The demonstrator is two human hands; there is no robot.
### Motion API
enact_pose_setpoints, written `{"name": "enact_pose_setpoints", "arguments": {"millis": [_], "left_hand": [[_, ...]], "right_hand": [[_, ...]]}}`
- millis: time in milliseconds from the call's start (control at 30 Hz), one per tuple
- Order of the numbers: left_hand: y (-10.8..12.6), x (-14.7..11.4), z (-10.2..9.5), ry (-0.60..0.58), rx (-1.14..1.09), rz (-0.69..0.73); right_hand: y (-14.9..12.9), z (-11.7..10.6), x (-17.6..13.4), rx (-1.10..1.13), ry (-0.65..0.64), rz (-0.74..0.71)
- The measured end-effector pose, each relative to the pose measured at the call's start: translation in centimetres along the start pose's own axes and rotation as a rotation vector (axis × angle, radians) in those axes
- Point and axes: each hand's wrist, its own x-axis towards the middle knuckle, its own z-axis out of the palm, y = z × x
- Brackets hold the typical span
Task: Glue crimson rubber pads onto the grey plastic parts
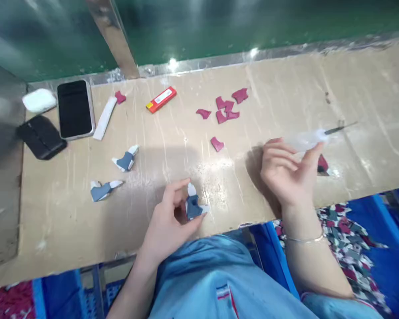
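Observation:
My left hand (169,217) is closed near the table's front edge, pinching a small blue-and-white molded piece (193,207) between thumb and fingers. Two similar blue-and-white pieces lie to its left, one angled upward (126,160) and a lower one (103,190). Over the table's right side, my right hand (287,170) is closed on a translucent white tube with a thin dark tip (307,139). The tip points right, and the tube is partly blurred. Just beyond the right thumb, a small red-and-black piece (322,165) rests on the table, partly hidden.
Several maroon pieces (221,117) lie mid-table, near a red packet (161,99). At the left are a phone (75,110), a white case (39,100), a black case (41,137) and a white strip (105,118). Blue bins (369,208) stand below the front edge.

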Motion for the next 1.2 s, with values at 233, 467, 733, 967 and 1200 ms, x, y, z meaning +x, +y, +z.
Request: {"name": "enact_pose_setpoints", "arguments": {"millis": [233,467,733,967,1200], "left_hand": [[-0.3,0.4,-0.1,-0.030,-0.055,0.038],[0.9,-0.2,0.1,0.036,-0.070,-0.020],[1.2,0.1,0.3,0.045,-0.059,0.000],[1.7,0.6,0.2,-0.030,-0.042,0.063],[1.7,0.3,0.2,-0.015,-0.022,0.088]], "right_hand": [[2.0,5.2,-1.4,-1.138,-0.175,-0.359],[1.0,4.5,3.9,-1.975,-0.608,-0.677],[0.0,6.8,0.5,-1.828,-0.554,-1.029],[3.8,8.4,-7.9,-1.397,-0.545,-1.074],[4.8,8.4,-8.9,-1.452,-0.457,-0.902]]}}
